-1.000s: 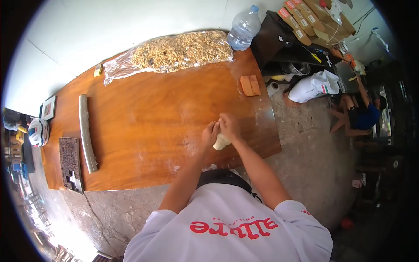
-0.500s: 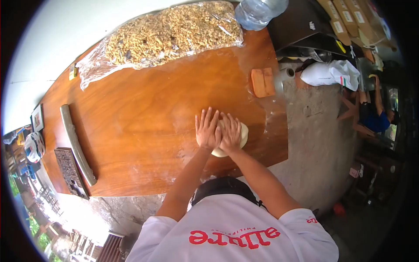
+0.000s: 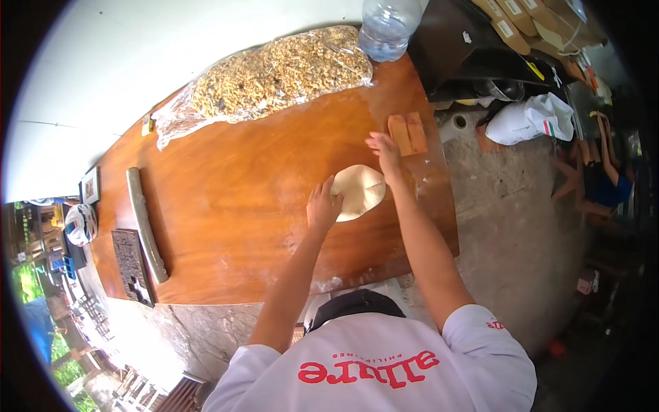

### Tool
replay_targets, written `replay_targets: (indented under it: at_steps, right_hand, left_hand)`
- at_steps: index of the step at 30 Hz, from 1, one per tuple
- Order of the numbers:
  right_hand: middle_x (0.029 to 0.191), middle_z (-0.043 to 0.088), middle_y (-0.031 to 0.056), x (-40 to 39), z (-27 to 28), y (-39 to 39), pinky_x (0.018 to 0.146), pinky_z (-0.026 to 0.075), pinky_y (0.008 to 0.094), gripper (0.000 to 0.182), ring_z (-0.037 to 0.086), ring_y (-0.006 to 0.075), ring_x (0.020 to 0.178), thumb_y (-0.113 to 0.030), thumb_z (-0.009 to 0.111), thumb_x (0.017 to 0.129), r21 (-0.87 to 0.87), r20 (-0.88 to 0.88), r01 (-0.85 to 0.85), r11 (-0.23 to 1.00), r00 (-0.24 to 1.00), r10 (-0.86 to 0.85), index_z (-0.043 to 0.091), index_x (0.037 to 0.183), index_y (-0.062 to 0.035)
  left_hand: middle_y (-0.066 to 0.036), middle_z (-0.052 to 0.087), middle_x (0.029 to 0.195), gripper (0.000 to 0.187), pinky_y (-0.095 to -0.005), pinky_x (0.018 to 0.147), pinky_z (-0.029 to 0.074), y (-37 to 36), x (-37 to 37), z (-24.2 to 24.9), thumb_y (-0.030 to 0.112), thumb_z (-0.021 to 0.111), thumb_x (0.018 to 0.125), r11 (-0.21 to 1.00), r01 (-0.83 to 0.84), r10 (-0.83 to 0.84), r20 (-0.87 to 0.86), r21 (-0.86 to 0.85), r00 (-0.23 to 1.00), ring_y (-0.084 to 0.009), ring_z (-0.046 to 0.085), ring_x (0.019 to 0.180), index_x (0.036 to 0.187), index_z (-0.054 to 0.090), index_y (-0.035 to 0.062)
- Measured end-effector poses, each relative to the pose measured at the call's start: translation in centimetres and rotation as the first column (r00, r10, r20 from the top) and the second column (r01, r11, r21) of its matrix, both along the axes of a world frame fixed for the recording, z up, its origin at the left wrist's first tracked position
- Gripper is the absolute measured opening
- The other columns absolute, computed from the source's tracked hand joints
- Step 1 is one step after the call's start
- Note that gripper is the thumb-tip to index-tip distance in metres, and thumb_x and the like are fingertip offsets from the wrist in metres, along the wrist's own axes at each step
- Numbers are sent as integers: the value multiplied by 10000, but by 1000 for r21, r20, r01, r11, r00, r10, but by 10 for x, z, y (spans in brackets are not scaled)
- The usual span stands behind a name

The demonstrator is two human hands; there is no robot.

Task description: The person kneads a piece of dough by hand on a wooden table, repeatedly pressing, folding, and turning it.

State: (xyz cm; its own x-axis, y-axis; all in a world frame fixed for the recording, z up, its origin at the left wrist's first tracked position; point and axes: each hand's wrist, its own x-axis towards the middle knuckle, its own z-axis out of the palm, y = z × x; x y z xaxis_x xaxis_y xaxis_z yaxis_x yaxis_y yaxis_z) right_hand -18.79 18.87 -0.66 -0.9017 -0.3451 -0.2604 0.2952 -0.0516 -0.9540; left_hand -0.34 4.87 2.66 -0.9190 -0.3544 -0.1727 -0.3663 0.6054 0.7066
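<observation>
A flattened round of pale dough (image 3: 360,193) lies on the wooden table (image 3: 226,178), with a crease across its right side. Against its left edge rests my left hand (image 3: 322,208), fingers stretched forward and thumb at the dough's rim. My right hand (image 3: 386,156) is raised beyond the dough's upper right edge, apart from it. Its fingers are extended, slightly blurred, and nothing shows in them.
Orange-brown blocks (image 3: 408,134) sit just past my right hand. At the back are a plastic bag of brownish pieces (image 3: 281,75) and a clear water jug (image 3: 388,31). A grey rod (image 3: 145,223) and a dark carved panel (image 3: 132,266) lie left. Another person (image 3: 611,178) is far right.
Both hands were pressing together on the dough. They have separated, the right moving forward and off it, the left to its edge. The dough now looks wider and more exposed; the view has shifted.
</observation>
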Motion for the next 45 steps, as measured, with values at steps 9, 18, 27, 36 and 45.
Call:
replay_targets:
  at_steps: [9, 18, 27, 36, 45]
  right_hand:
    - [1322, 606, 207, 172, 32, -12, 1112, 388, 501, 411, 541, 384, 1270, -108, 550, 905, 609, -697, 149, 779, 569, 437, 580, 1294, 19]
    - [1058, 712, 230, 217, 76, -28, 984, 453, 533, 428, 666, 357, 1051, -332, 493, 943, 901, -355, -70, 429, 453, 818, 714, 996, 31]
    - [1171, 694, 195, 170, -3, -28, 893, 523, 485, 258, 647, 403, 1089, -290, 612, 951, 691, -652, 111, 715, 524, 548, 721, 1099, -110]
    - [1417, 529, 204, 312, 28, 57, 1114, 345, 547, 443, 471, 414, 1334, -232, 526, 958, 620, -709, 223, 752, 570, 416, 563, 1323, 17]
    - [1355, 593, 147, 158, 14, 1, 1063, 387, 531, 372, 519, 357, 1287, -250, 538, 952, 796, -590, 375, 476, 659, 467, 642, 1259, -68]
  left_hand:
    - [-294, 681, 1024, 413, -462, 808, 535, 34, 107, -20, 298, 665, 930, 933, -357, 321, 333, 52, 887, -416, 681, 936, 1167, 589, -31]
    - [-205, 721, 1050, 296, -419, 843, 547, 0, 171, -45, 193, 592, 940, 896, -439, 442, -49, 65, 896, -344, 705, 975, 1158, 690, 18]
    - [-225, 690, 1099, 410, -496, 943, 473, -16, 57, 2, 393, 539, 992, 923, -336, 346, -21, 187, 938, -431, 616, 1097, 1133, 679, 35]
    - [-195, 567, 1358, 376, -541, 1124, 307, 66, 147, -4, 281, 567, 963, 978, 142, -195, -444, -150, 875, -389, 503, 1275, 1261, 630, 60]
    - [-126, 476, 1504, 477, -579, 1215, 131, 31, -5, -32, 274, 444, 995, 931, -6, -51, -146, -365, 988, -315, 382, 1442, 1448, 528, 151]
